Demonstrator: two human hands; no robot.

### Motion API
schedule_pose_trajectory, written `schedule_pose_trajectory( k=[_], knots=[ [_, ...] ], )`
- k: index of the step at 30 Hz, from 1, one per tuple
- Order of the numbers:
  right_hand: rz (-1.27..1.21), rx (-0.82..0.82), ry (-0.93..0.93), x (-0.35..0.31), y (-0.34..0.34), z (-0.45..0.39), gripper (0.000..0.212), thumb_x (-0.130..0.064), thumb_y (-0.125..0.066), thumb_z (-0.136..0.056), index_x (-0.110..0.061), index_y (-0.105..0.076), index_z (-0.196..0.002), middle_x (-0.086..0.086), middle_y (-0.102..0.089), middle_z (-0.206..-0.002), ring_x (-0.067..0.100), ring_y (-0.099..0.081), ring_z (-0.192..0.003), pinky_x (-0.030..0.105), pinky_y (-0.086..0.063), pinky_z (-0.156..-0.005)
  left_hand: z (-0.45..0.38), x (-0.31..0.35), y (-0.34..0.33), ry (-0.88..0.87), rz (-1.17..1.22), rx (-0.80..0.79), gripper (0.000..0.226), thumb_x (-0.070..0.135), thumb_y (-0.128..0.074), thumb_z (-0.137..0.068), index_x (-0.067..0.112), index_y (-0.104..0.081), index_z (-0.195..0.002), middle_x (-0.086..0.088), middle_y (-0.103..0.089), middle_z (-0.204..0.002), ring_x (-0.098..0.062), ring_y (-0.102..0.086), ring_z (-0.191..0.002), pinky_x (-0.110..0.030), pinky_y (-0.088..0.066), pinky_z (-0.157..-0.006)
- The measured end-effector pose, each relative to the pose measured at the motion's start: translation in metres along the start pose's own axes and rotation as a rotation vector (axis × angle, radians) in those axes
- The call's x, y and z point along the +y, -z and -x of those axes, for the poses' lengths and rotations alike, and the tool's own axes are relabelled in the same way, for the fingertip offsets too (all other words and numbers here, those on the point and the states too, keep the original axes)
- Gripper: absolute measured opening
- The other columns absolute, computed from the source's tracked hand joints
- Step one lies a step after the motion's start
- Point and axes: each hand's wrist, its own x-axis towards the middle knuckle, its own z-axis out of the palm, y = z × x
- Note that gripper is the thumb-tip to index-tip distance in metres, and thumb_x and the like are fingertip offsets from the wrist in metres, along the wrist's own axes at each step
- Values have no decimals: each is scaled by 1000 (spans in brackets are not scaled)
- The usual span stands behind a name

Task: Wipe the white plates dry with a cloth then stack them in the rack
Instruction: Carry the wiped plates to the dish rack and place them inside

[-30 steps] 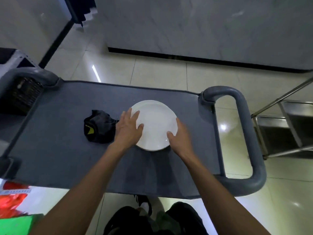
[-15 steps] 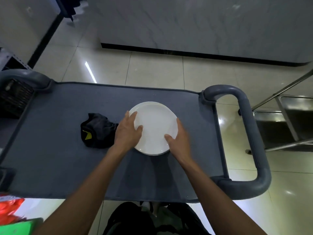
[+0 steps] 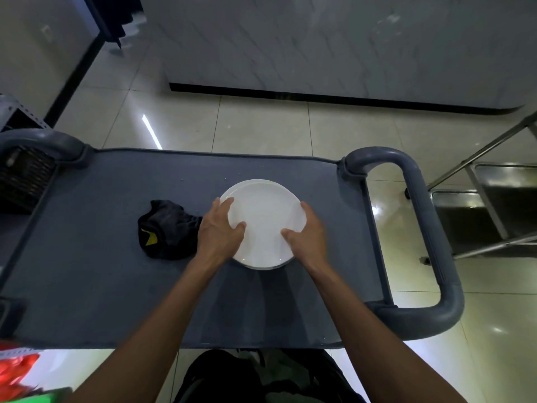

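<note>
On the grey cart [image 3: 116, 257], near its right-hand end, a small stack of white plates [image 3: 266, 222] sits flat, with both of the person's hands on it. The left hand [image 3: 220, 228] takes the left rim, its fingers [image 3: 225, 205] curved around the edge and the thumb lying across the top face; the right hand [image 3: 309, 231] does the same on the right rim, so each is grasping the top plate from its side. At least two plates show, the upper one sitting slightly off-centre on a second whose edge peeks out at the far side and near the front; whether more lie beneath I cannot tell. One dark cloth [image 3: 167, 229] with a yellow mark is crumpled just beside the left hand, touched by neither. The plates look like glazed ceramic: stiff, fairly heavy for their size, breakable if dropped, and I would guess slick if they are wet, which the glare does not let me confirm. The rim is the sensible place to hold, thumb on top and fingers underneath, much as now. One looped handle [image 3: 418, 228] closes the cart's right end, and a steel rack [image 3: 494, 216] stands well apart to the right.
</note>
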Motion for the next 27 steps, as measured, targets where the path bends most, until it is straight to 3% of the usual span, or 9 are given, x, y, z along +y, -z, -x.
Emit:
schedule_pose_trajectory(
  k=[4,8,12,15,24,27],
  knots=[
    [-11,43,-24,-1,-2,-2,72,-3,-76,-75,-22,-52,-140,-25,-50,-116,2,-47,-109,16,-39,-89,2,1,-1,-3,24,7,67,32,-68,-87,27,-42,-148,-3,-33,-160,-30,-43,-136,-39,-35,-110],
    [-24,66,-23,-3,0,-4,58,0,-74,-72,-32,-56,-118,-29,-55,-98,8,-56,-97,5,-39,-69,5,2,-4,-9,31,7,65,30,-69,-85,28,-46,-145,-1,-38,-156,-31,-48,-130,-39,-38,-105],
    [-47,59,-60,-2,2,-5,59,-5,-75,-72,-24,-58,-125,-14,-62,-108,13,-60,-100,21,-48,-79,4,-1,-3,-11,24,-10,64,28,-69,-84,28,-46,-144,-2,-36,-159,-31,-47,-132,-40,-37,-107],
    [-46,56,-80,-1,1,-5,36,-9,-74,-67,-21,-61,-98,-7,-69,-94,21,-66,-89,39,-58,-76,2,-4,-4,-19,3,-32,64,28,-68,-85,30,-46,-145,-3,-33,-160,-31,-46,-133,-41,-37,-109],
    [-208,51,-127,-6,-1,1,36,-8,-78,-64,-38,-68,-84,-11,-74,-86,13,-71,-81,40,-62,-74,-2,-8,-5,2,-23,-74,58,33,-65,-87,33,-50,-143,-3,-26,-164,-30,-42,-139,-41,-34,-112],
    [-222,58,-114,-10,-1,2,40,-8,-77,-68,-31,-71,-100,0,-72,-102,19,-70,-90,44,-61,-80,-1,-9,-5,9,-7,-85,58,35,-65,-87,33,-50,-144,-1,-26,-164,-30,-43,-138,-42,-37,-110]
  ],
)
